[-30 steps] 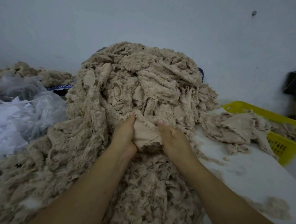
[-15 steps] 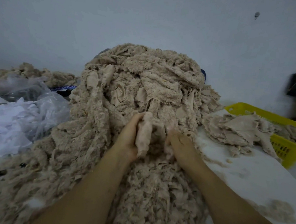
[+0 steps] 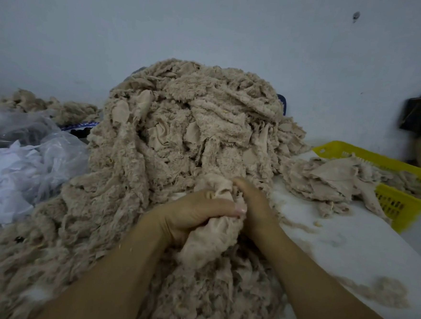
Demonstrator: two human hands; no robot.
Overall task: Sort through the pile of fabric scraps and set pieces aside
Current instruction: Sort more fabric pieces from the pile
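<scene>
Gripping a bunched beige scrap [image 3: 211, 244] at the near foot of the pile [image 3: 181, 132], the left hand [image 3: 193, 215] has its fingers [image 3: 221, 206] curled tight round it, while the right hand [image 3: 253, 207] pinches the same wad from the other side, its fingers mostly buried in cloth. Risk, as I judge it: the fuzzy pieces cling together, so a sharp pull may drag neighbours along or bring the steep heap sliding over the surface [image 3: 348, 243] toward the sorted stack [image 3: 327, 182] by the yellow basket [image 3: 398, 206], muddling both.

Scrap pile [image 3: 171, 136] (cropped at bottom-left)
</scene>
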